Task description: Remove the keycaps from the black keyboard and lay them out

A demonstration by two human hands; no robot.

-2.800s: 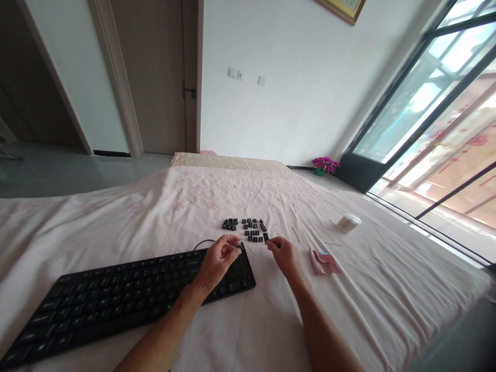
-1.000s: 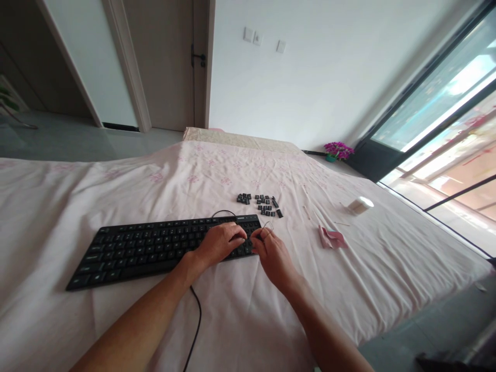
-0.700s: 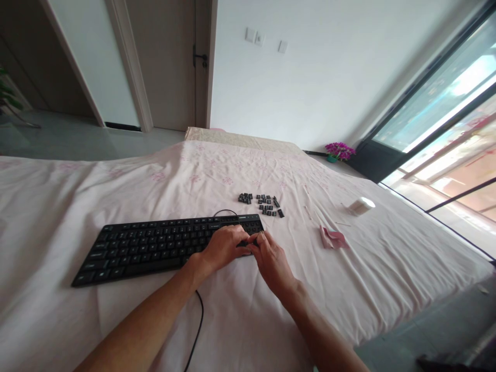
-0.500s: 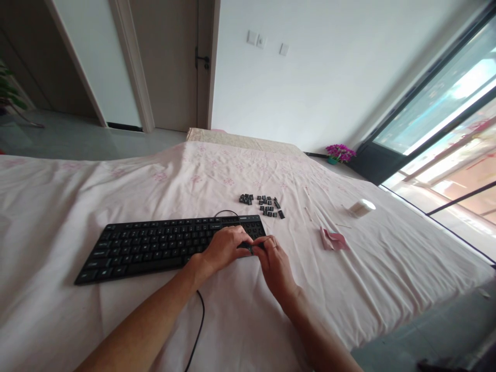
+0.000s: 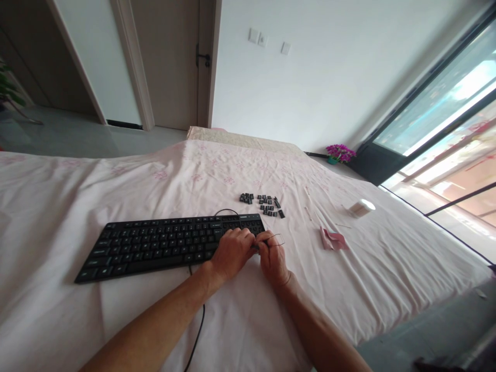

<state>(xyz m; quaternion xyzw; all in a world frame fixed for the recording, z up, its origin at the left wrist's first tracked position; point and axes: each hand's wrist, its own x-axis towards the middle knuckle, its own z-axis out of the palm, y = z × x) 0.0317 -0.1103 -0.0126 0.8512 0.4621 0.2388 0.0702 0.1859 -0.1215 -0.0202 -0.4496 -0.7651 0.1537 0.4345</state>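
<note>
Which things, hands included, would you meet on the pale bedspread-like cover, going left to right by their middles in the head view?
Black keyboard → left hand → right hand → crumpled pink piece → white container.

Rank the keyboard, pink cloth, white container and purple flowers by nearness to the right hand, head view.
1. Keyboard: just left of the right hand.
2. Pink cloth: right of the hand.
3. White container: farther right, past the cloth.
4. Purple flowers: beyond the sheet.
</note>
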